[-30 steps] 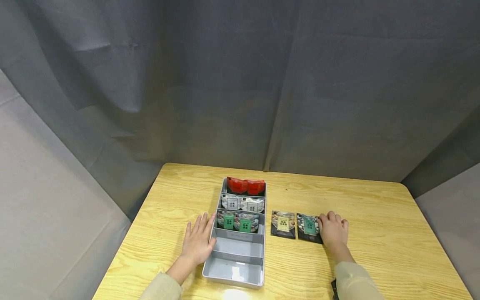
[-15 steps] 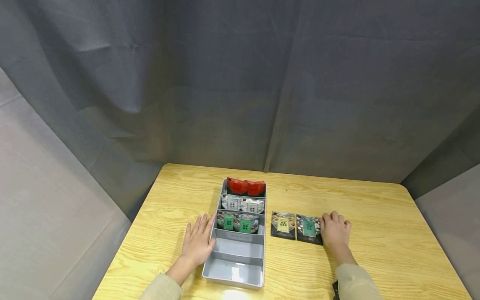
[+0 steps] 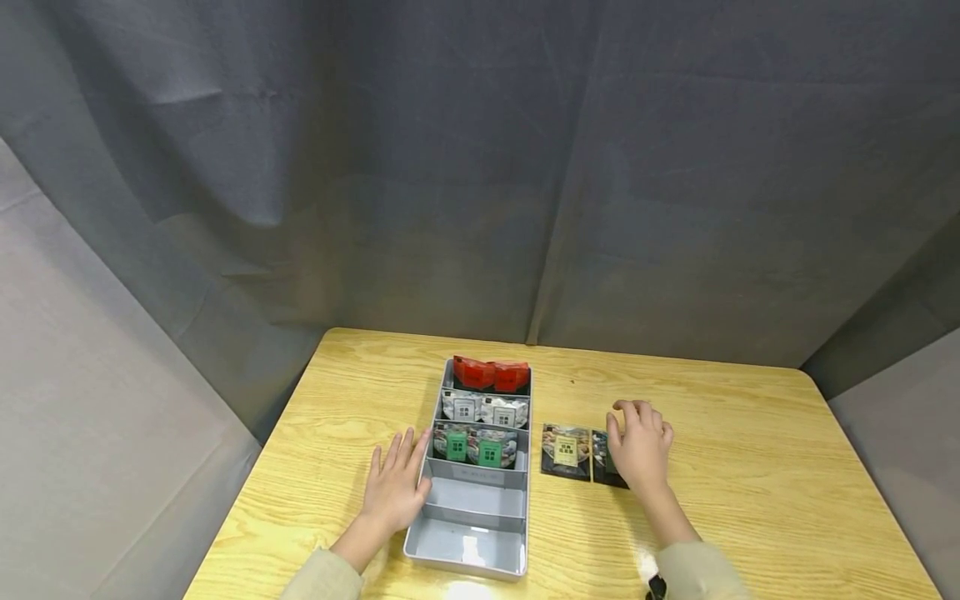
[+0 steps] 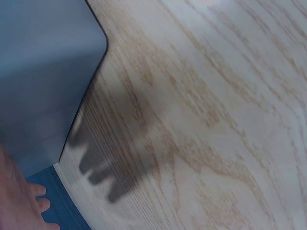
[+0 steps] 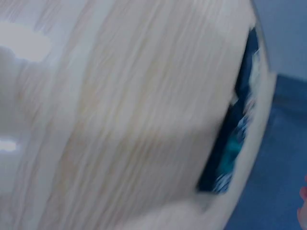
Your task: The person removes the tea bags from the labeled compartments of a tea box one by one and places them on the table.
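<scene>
My left hand (image 3: 393, 492) lies with fingers spread against the left side of a grey compartment tray (image 3: 480, 496); in the left wrist view only part of that hand shows beside the tray wall (image 4: 43, 86). My right hand (image 3: 642, 450) hovers over a dark pouch with a teal label (image 3: 602, 468), partly covering it in the head view. Its fingers are loosely bent and nothing shows between them. The teal-labelled pouch (image 5: 228, 153) lies flat in the blurred right wrist view. Just left of it is a dark pouch with a yellow label (image 3: 566, 452).
The tray's far compartments hold red pouches (image 3: 491, 375), white-labelled pouches (image 3: 483, 408) and green-labelled pouches (image 3: 475, 447), standing in rows. Its two near compartments show bare grey floors. A grey curtain (image 3: 570, 183) hangs behind the wooden table (image 3: 765, 467).
My right hand has left the right edge of the teal-labelled pouch and shifted left and up over it. That pouch slid slightly left earlier. The left hand stays put.
</scene>
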Demonstrator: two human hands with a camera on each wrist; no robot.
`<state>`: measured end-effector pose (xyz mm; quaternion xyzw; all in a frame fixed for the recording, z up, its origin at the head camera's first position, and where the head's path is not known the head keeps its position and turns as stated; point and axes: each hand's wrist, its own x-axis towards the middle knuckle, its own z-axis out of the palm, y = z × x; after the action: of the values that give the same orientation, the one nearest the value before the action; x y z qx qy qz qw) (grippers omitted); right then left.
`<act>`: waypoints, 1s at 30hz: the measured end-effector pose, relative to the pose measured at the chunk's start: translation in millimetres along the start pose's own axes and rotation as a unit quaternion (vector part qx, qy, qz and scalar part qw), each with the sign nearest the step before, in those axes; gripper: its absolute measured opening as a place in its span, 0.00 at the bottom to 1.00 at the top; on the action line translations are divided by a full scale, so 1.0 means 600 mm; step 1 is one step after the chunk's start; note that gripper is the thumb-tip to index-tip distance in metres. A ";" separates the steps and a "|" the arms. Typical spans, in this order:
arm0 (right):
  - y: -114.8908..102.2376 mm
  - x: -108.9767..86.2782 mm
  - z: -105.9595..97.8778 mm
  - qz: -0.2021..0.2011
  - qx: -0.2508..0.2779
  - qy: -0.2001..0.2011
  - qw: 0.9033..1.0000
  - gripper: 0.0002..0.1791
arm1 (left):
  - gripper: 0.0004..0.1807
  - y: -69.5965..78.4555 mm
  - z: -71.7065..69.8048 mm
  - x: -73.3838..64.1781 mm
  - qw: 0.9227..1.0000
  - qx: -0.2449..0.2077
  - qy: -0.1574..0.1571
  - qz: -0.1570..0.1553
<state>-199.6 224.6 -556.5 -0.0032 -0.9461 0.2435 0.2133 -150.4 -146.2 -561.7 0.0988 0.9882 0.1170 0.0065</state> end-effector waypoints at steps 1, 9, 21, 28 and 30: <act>-0.011 0.000 0.000 -0.007 0.007 0.005 1.000 0.12 | 0.37 0.000 0.000 0.000 1.000 -0.002 0.001 0.001; -0.085 -0.015 0.007 -0.055 0.048 0.009 0.997 0.12 | 0.37 0.000 0.001 -0.001 1.000 -0.003 0.004 0.004; -0.159 -0.046 0.034 -0.112 0.060 -0.013 0.992 0.10 | 0.38 -0.001 0.002 0.000 1.000 -0.002 -0.003 0.000; -0.182 -0.059 0.046 -0.142 0.056 -0.035 0.988 0.09 | 0.38 0.000 0.001 -0.001 1.000 -0.003 0.001 0.001; -0.187 -0.062 0.049 -0.142 0.051 -0.045 0.987 0.09 | 0.38 0.001 0.001 -0.001 1.000 -0.002 0.000 0.000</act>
<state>-166.9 108.5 -542.6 0.1533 -0.9319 0.2587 0.2027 -149.8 -145.7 -562.2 0.0991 0.9880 0.1187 0.0067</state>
